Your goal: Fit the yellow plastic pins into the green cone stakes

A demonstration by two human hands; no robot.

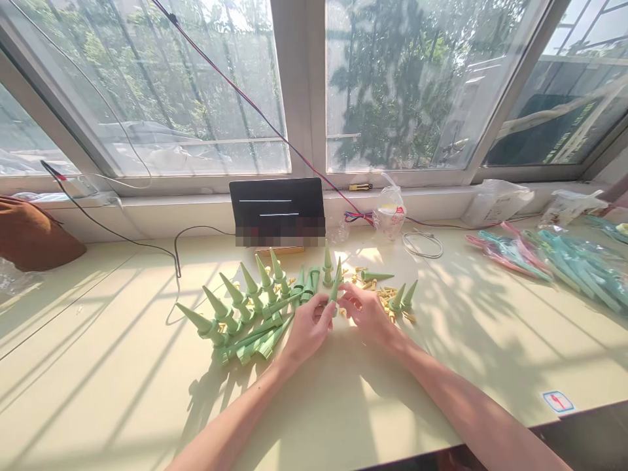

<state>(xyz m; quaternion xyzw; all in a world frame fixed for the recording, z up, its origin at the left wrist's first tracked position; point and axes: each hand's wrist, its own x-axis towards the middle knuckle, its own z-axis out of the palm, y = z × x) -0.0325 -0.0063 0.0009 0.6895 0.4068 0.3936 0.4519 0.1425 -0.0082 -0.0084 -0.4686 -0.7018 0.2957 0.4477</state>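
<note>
My left hand (315, 320) is closed on a green pointed cone (336, 282), which stands nearly upright with its tip away from me. Just to the right, my right hand (366, 311) has its fingers curled in a pinch near the cone; whatever they hold is too small to make out. Left of my hands stands a slanting row of similar green cones on cup-like bases (239, 301). Several loose green cones (255, 341) lie in front of that row. Small yellow pegs (380, 284) are scattered behind and beside my right hand, with two upright green cones (408, 296) close by.
A dark tablet (277, 208) leans by the window sill, with a plastic cup (390, 212) to its right. A coiled white cable (422, 244) lies nearby. Bagged pink and green pieces (579, 265) are at far right, a brown bag (36, 234) at far left.
</note>
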